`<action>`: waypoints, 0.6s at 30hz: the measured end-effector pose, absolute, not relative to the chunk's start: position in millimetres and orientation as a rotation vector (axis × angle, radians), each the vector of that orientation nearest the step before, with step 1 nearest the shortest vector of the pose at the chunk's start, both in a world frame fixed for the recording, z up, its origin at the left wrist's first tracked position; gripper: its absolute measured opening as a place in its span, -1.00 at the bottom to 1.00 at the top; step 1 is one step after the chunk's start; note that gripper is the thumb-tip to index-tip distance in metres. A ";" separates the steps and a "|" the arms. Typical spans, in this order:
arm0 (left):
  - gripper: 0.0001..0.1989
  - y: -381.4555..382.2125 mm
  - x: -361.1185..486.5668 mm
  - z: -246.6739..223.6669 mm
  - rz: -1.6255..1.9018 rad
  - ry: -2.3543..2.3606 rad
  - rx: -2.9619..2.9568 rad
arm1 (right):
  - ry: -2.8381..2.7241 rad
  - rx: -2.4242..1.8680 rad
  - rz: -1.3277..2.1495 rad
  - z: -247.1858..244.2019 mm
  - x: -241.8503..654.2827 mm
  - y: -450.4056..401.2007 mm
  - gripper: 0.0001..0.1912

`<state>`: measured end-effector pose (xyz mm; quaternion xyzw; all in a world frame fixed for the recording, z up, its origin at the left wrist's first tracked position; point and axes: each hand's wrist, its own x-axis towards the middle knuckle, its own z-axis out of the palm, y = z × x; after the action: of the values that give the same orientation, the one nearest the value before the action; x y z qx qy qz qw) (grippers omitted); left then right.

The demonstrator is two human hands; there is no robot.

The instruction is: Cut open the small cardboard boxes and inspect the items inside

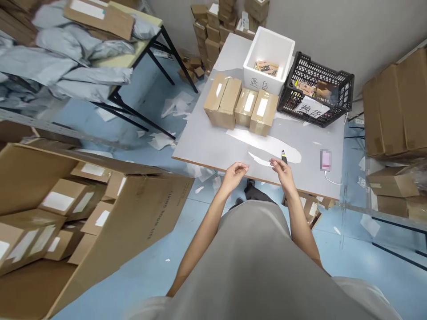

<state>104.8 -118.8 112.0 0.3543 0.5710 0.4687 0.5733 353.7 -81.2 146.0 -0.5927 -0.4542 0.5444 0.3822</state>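
Observation:
Over the front edge of the grey table [207, 146], both my hands are raised, palms facing each other. My left hand [234, 174] is closed, thumb and fingertips drawn together; anything between them is too small to see. My right hand [283, 173] is also closed, fingers curled to the thumb. A thin white paper strip [258, 159] reaches its fingertips; I cannot tell whether it is held or lies on the tabletop. Just behind that hand lies a black and yellow utility knife [283, 157]. Farther back, a larger white paper piece [267, 144] lies flat.
Taped cardboard boxes [224, 100], a white foam box [251, 73] and a black plastic crate [336, 89] stand toward the table's back. A phone [326, 159] with a cable lies right. At left, a large carton [147, 209] holds several parcels. Paper scraps [178, 104] litter the floor.

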 end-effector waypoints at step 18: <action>-0.06 18.3 4.8 86.1 1.074 1.872 0.696 | -1.222 -1.454 1.626 136.3 274.4 51.2 -0.38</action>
<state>4.8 18.3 86.1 0.2780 0.7479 0.4291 0.4233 274.4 51.2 136.3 -0.5519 -0.4639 0.6171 0.3153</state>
